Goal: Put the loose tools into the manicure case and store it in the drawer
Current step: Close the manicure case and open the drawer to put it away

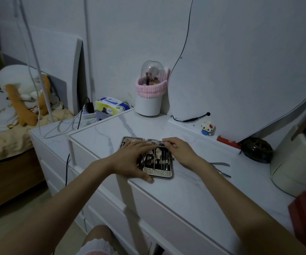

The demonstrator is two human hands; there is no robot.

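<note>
Clearly the packing step is in hand: the manicure case (156,159) lies open near the front edge of the white surface (194,190), most slots filled. The left hand (133,159) rests flat on it, fingers straight, steadying it. The right hand (178,150) pinches a thin tool (160,142) at the case's far end. Loose nippers (221,168) lie just right of it; they likely go in next, before closing.
</note>
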